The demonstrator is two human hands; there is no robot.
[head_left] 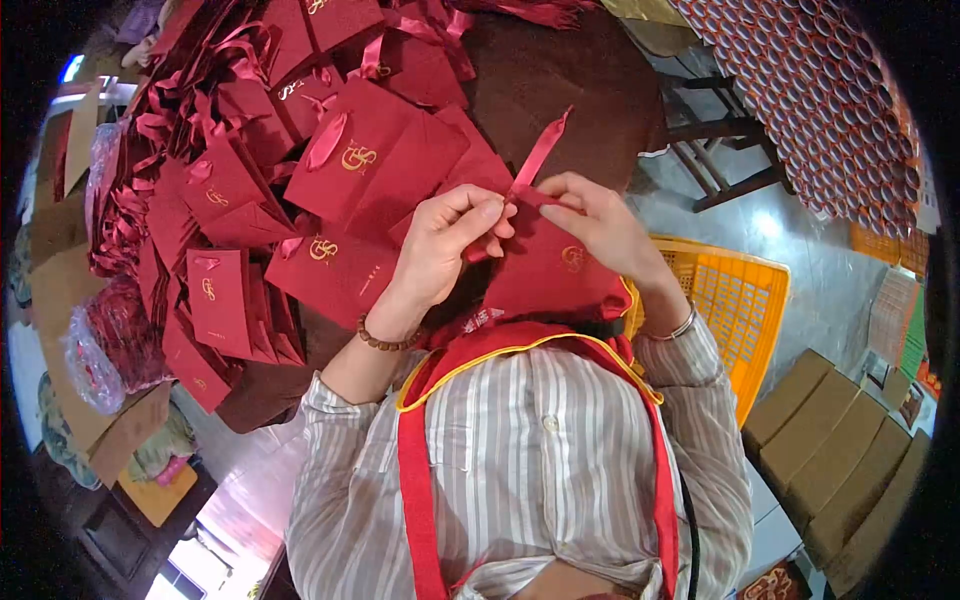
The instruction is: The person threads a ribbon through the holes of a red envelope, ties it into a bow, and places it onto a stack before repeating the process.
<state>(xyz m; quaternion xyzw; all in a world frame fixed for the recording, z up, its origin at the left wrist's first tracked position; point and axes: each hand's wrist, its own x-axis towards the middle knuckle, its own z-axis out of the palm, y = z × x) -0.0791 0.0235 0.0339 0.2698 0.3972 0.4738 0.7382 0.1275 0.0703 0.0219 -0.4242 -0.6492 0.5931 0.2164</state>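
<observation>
A dark red paper gift bag (535, 270) with a gold emblem is held in front of my apron. My right hand (605, 230) is closed on its upper edge, thumb on the near face. My left hand (450, 235) is pinched beside the bag's top left corner, on a red ribbon (543, 150). One ribbon end stands up above both hands, and another bit shows below the left fingers. Exactly how the ribbon passes through the bag is hidden by my fingers.
Many similar red bags (375, 150) with ribbons cover the brown-topped table (560, 75) to the left. A yellow plastic crate (715, 300) stands at my right. Cardboard boxes (825, 440) sit at lower right, and rows of round-topped items (820, 90) at upper right.
</observation>
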